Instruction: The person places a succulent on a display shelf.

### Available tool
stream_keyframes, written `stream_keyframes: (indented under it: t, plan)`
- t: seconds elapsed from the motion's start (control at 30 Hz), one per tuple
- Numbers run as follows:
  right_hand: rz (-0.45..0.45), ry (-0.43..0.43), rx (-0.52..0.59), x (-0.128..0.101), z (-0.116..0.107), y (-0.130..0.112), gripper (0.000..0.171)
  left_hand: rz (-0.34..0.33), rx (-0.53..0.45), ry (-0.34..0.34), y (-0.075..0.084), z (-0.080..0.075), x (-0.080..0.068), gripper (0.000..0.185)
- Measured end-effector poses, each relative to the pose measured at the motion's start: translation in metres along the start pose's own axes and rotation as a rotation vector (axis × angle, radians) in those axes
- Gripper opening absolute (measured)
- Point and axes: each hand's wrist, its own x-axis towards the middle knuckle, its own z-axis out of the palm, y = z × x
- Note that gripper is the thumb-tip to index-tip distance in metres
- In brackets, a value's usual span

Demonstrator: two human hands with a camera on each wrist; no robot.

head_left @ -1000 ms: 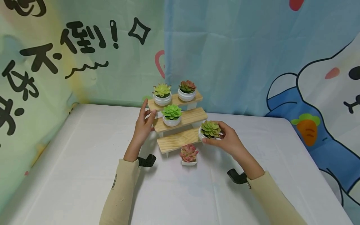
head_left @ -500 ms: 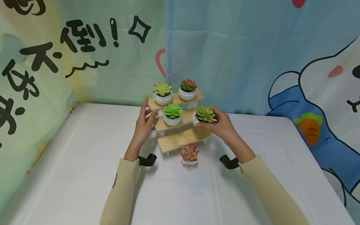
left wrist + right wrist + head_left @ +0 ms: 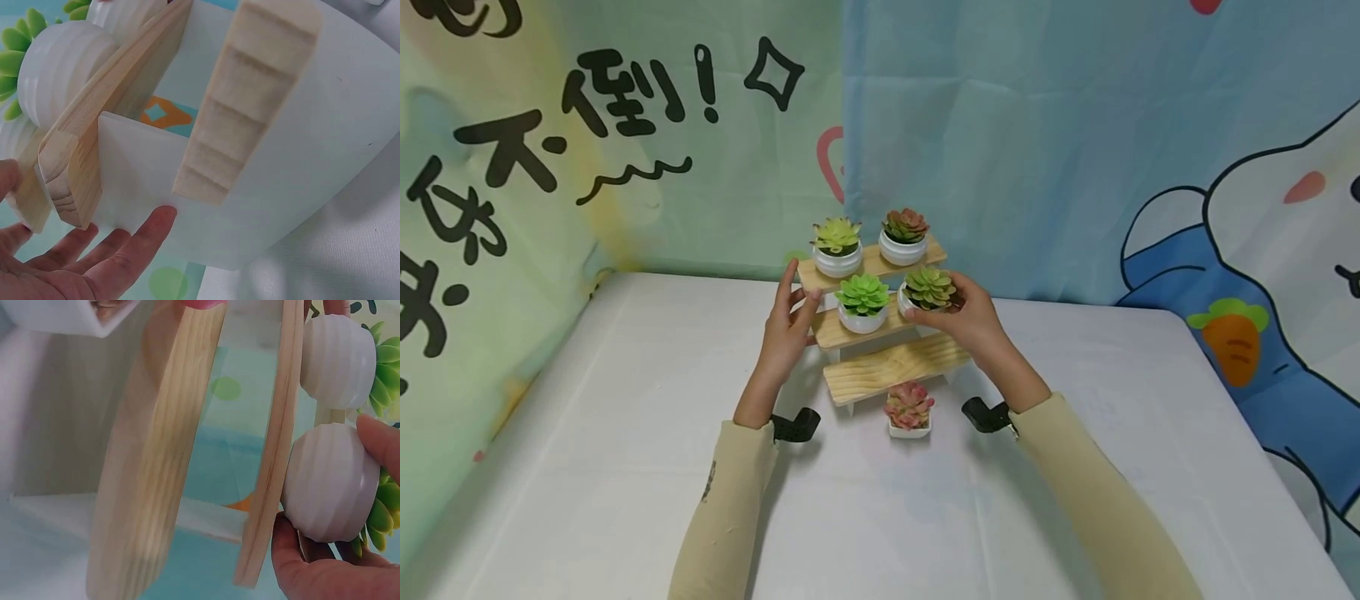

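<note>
In the head view, my right hand (image 3: 973,317) grips a white round pot with an olive-green succulent (image 3: 929,287) at the right of the stand's middle shelf. The right wrist view shows fingers and thumb around that pot (image 3: 331,484), its base at the shelf edge. My left hand (image 3: 786,333) is at the left end of the three-tier wooden stand (image 3: 895,367), fingers extended. In the left wrist view, its fingertips touch or nearly touch the white side panel (image 3: 140,169). A bright green succulent (image 3: 862,302) stands left of the gripped one.
Two potted succulents, one yellow-green (image 3: 837,247) and one reddish (image 3: 904,236), stand on the top shelf. A pink succulent (image 3: 909,408) in a square white pot sits on the white table (image 3: 865,508) before the bottom shelf. Printed curtains (image 3: 1000,150) hang behind.
My right hand has carried the olive-green succulent from beside the bottom shelf up and left to the middle shelf, beside the bright green one. The left hand has stayed at the stand's left end.
</note>
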Motion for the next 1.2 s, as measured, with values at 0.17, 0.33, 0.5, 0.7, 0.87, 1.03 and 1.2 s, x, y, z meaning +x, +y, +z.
stream_keyframes:
  t: [0.17, 0.33, 0.5, 0.7, 0.87, 1.03, 1.2]
  plan:
    - [0.032, 0.001, 0.003, 0.006, 0.004, 0.0, 0.073, -0.001, 0.005, 0.004, 0.0, 0.001, 0.0, 0.064]
    - [0.019, 0.012, 0.011, 0.008, 0.006, 0.002, 0.065, 0.003, 0.007, -0.001, -0.001, 0.001, 0.0, 0.064]
    - [-0.006, 0.02, 0.003, 0.009, 0.009, 0.004, 0.059, 0.003, 0.012, 0.004, 0.0, 0.0, 0.0, 0.064]
    - [-0.022, 0.019, -0.001, 0.01, 0.009, 0.005, 0.059, 0.005, 0.01, 0.004, -0.001, 0.0, 0.0, 0.064]
    - [-0.013, 0.016, -0.001, 0.009, 0.008, 0.005, 0.064, 0.006, 0.012, -0.001, -0.001, 0.0, 0.0, 0.064]
    - [-0.012, -0.021, 0.032, 0.005, 0.006, 0.005, 0.077, 0.0, 0.014, -0.004, -0.001, 0.0, -0.001, 0.065]
    - [-0.048, -0.035, 0.043, -0.002, 0.002, 0.007, 0.079, -0.002, 0.022, -0.004, 0.0, 0.0, -0.001, 0.065]
